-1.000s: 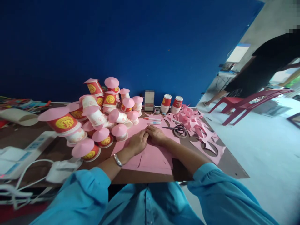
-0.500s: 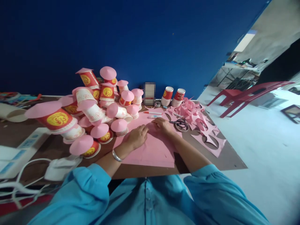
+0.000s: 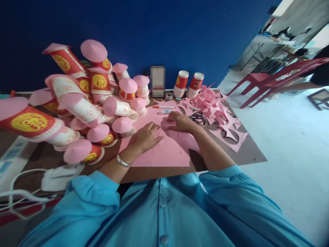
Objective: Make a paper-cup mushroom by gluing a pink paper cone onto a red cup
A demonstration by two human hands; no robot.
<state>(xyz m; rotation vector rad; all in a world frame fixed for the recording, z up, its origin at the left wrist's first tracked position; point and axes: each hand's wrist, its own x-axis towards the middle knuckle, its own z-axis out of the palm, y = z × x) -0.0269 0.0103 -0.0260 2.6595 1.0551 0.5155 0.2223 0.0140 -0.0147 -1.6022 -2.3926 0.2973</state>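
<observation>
My left hand (image 3: 148,137), with a bracelet at the wrist, rests over pink paper sheets (image 3: 167,152); its thumb is spread from its fingers. Bent fingers of my right hand (image 3: 182,121) close on a small pink paper piece (image 3: 166,122), whose outline is partly hidden. Beyond the hands lie an orange-and-white marker (image 3: 163,107) and a small glue tube (image 3: 166,112). Black-handled scissors (image 3: 198,118) lie just right of my right hand, partly behind it.
Paper-cup lanterns with pink cone tops (image 3: 99,82) crowd the left side. Two cup stacks (image 3: 181,84) stand by the blue wall. Cut pink scraps (image 3: 209,103) cover the back right. A white cable (image 3: 25,171) lies front left; a red chair (image 3: 262,84) stands beyond the table.
The view has shifted, so the table looks nearer and higher. My left thumb has spread from the fingers. My right hand has lifted a little, showing the pink piece at its fingertips.
</observation>
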